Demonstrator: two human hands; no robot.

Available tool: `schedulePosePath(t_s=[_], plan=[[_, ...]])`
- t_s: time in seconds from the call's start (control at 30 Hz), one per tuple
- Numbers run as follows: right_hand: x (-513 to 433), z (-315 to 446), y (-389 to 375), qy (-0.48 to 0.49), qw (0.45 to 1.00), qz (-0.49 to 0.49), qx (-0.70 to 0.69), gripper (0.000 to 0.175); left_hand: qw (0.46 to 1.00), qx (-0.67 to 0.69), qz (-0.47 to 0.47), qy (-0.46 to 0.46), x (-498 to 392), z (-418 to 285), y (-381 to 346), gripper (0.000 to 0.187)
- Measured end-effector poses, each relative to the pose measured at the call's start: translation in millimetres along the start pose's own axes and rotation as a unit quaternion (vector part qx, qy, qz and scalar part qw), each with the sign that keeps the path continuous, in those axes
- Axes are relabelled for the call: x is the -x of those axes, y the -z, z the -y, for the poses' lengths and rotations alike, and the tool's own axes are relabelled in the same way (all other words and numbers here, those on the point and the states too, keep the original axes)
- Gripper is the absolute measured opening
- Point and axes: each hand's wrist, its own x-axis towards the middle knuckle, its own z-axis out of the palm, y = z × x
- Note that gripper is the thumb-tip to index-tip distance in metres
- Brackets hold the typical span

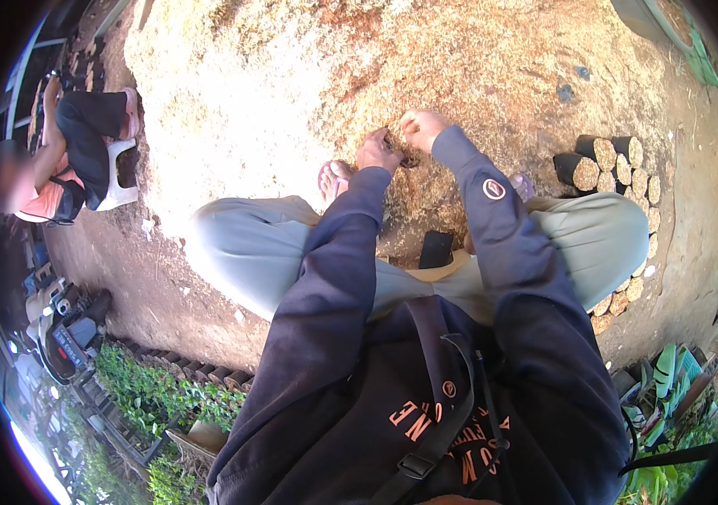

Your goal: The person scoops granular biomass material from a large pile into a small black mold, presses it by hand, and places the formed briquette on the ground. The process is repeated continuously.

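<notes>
My left hand [376, 151] is closed around a small black plastic bag [407, 159], whose dark edge shows beside the fingers. My right hand [423, 129] is just to the right and slightly farther out, its fingers curled; whether anything is inside them I cannot tell. Both hands are low over a broad heap of pale, loose shavings or husks [397, 57] mixed with brown soil. Between my legs lies a flat black plastic bag [436, 249]. Black bags packed with the same flaky mix [605, 154] are grouped to the right of my right knee.
At the left a person [84, 136] sits on a white plastic stool [120, 180]. A motorcycle [59, 334] is parked at the lower left, near leafy plants [138, 379]. Scraps of dark plastic [565, 93] lie on the heap. A green-edged sack [700, 60] stands at the upper right.
</notes>
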Motion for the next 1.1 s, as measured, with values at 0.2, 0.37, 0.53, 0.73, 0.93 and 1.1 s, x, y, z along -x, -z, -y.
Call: schedulePosePath(t_s=[0.2, 0.37, 0.53, 0.73, 0.93, 1.1], plan=[[3.0, -0.9, -46.4, 0.072, 0.971, -0.058, 0.219, 0.018, 0.998, -0.06, -0.017, -0.027, -5.2, 13.2, -4.8, 0.056], [-2.1, 0.1, -35.9, -0.024, 0.987, -0.015, 0.158, 0.018, 0.998, -0.068, 0.003, 0.01, -5.3, 22.1, -3.3, 0.064], [-23.4, -9.0, 30.8, -0.081, 0.996, -0.03, -0.036, 0.046, 0.998, -0.061, -0.021, 0.002, -0.8, 14.0, -1.0, 0.057], [7.4, -28.0, 4.4, -0.259, 0.951, -0.104, 0.131, 0.095, 0.99, -0.12, 0.038, -0.069, 0.9, 15.4, -3.3, 0.065], [-1.9, -42.2, -23.2, -0.087, 0.973, -0.15, 0.149, 0.086, 0.988, -0.119, 0.039, -0.086, 5.2, 20.8, -6.9, 0.066], [-22.0, -61.4, -20.2, -0.047, 0.97, -0.138, 0.197, 0.052, 0.992, -0.097, 0.071, -0.047, 2.4, 21.9, -0.4, 0.068]])
